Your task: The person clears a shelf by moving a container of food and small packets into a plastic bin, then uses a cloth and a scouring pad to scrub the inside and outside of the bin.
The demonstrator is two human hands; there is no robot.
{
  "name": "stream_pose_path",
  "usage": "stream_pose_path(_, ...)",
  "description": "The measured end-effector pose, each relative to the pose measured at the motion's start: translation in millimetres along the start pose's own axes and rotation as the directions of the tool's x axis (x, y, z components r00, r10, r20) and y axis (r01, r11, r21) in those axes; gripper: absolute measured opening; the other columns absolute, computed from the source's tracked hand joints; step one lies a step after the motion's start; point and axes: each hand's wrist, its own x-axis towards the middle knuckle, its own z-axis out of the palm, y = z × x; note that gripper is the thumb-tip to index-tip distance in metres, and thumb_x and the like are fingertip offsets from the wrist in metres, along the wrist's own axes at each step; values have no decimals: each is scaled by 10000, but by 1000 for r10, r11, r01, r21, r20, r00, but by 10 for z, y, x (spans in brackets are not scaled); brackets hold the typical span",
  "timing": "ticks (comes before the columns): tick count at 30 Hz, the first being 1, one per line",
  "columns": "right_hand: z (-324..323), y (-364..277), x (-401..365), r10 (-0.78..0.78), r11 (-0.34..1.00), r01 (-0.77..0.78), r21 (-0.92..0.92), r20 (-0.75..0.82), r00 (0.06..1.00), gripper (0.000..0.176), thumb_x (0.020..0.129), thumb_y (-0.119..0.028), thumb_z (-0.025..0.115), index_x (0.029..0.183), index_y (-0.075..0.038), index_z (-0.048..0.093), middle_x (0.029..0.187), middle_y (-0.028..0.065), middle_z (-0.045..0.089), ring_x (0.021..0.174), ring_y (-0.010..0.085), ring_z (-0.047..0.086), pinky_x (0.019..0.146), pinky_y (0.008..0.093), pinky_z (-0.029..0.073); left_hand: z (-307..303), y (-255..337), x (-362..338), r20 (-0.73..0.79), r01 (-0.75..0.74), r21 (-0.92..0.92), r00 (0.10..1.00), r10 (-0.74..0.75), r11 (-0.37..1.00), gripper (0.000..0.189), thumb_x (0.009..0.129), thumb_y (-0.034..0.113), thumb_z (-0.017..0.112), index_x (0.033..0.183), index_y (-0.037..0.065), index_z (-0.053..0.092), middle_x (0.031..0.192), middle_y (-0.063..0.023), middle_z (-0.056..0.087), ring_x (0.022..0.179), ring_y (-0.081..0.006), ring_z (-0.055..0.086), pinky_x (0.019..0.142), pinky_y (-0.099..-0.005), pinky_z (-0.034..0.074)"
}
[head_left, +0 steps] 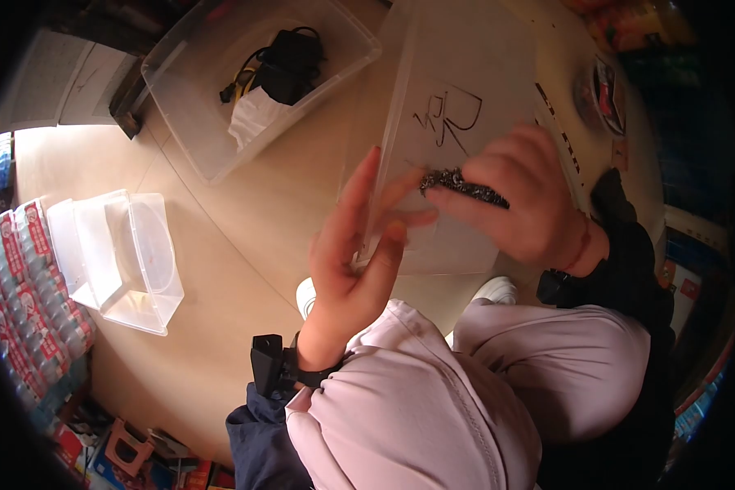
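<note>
A dark, curly steel wool scourer [468, 187] is pinched between the thumb and fingers of my right hand [531, 192], slightly blurred. Before me stands a translucent plastic box [445, 241], its upper face bearing black marker writing [453, 118]. The scourer is over this face, just below the marks. At the box's left edge, my left hand [355, 237] has its fingers spread, with nothing seen between them.
A larger clear bin [196, 155] at the upper left holds a black adapter with cable [290, 65] and white paper [257, 114]. Clear containers [122, 253] stand on the floor beside packs of bottles [28, 286]. A round package [604, 98] lies at right.
</note>
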Motion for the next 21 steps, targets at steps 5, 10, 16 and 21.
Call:
stream_pose_path(5, -30, 111, 18, 74, 993, -71, -96, 28, 997, 264, 673, -133, 686, 932, -153, 732, 914, 20, 558, 850, 230, 549, 759, 397, 408, 12, 31, 36, 13, 2, -8, 1000, -2, 1000, 596, 950, 41, 490, 1482, -8, 225, 1310, -254, 538, 1004, -267, 670, 704, -226, 478)
stream_pose_path(10, -7, -23, -1, 38, 999, -38, 25, -14, 999, 213, 646, -107, 771, 847, -149, 714, 850, 9, 545, 762, 237, 521, 669, 376, 362, -3, 35, 41, 41, -15, -15, 999, 16, 1000, 597, 950, 41, 493, 1481, -10, 225, 1307, -256, 539, 995, -271, 673, 702, -227, 480)
stream_pose_path(16, 17, 26, -22, 14, 1000, -15, -17, -33, 999, 220, 635, -124, 775, 847, -155, 724, 857, 10, 549, 759, 236, 529, 671, 376, 365, -1, 43, 48, 37, -22, -59, 999, 24, 998, 667, 832, -181, 382, 1469, -29, 256, 1297, -265, 537, 1086, -276, 628, 772, -261, 509)
stream_pose_path(21, -11, 120, 11, 26, 999, -28, -39, -41, 999, 246, 625, -130, 767, 867, -161, 734, 869, 16, 548, 758, 232, 528, 676, 376, 375, 5, 50, 53, 35, -1, -24, 999, 2, 1000, 602, 943, 28, 499, 1480, -10, 230, 1297, -260, 544, 993, -265, 673, 717, -222, 478)
